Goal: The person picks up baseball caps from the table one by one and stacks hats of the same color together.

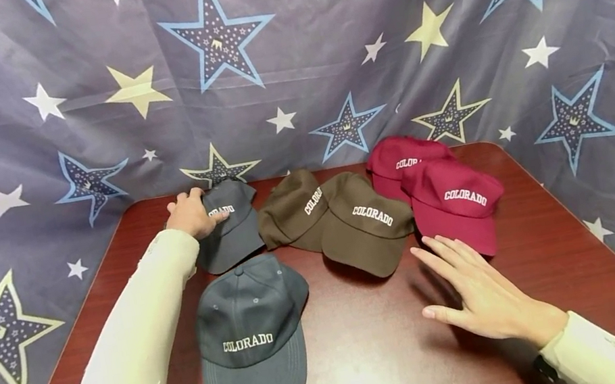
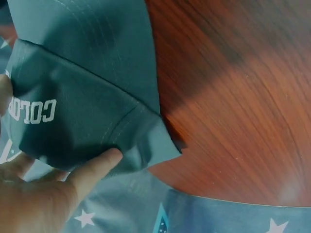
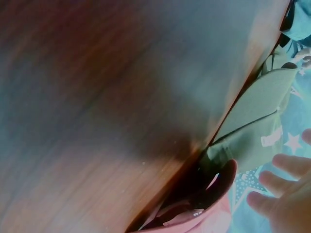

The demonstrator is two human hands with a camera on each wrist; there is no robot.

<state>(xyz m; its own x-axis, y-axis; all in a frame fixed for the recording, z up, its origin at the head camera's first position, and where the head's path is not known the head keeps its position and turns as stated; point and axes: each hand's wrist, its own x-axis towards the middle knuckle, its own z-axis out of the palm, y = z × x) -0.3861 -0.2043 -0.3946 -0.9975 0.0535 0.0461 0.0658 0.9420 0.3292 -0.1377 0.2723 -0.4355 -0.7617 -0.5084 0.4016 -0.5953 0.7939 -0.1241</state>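
Head: looks fwd & down from above, farthest back; takes in most of counter [image 1: 364, 340] w/ star curtain [image 1: 287, 79] behind.
L wrist: v. close over far-left grey cap [image 2: 87, 82], approx. upside-down.
R wrist: low, tilted; looks across counter past red cap [image 3: 211, 221] to brown cap [image 3: 252, 114].
Head/L overlap: grey cap.
Head/R overlap: red & brown caps.

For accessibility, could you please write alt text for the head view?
A person's left hand grips a grey fabric cap on a reddish wooden table; the empty right hand extends over it. Another grey cap, two brown fabric caps and two crimson fabric caps lie before a starry grey cloth.
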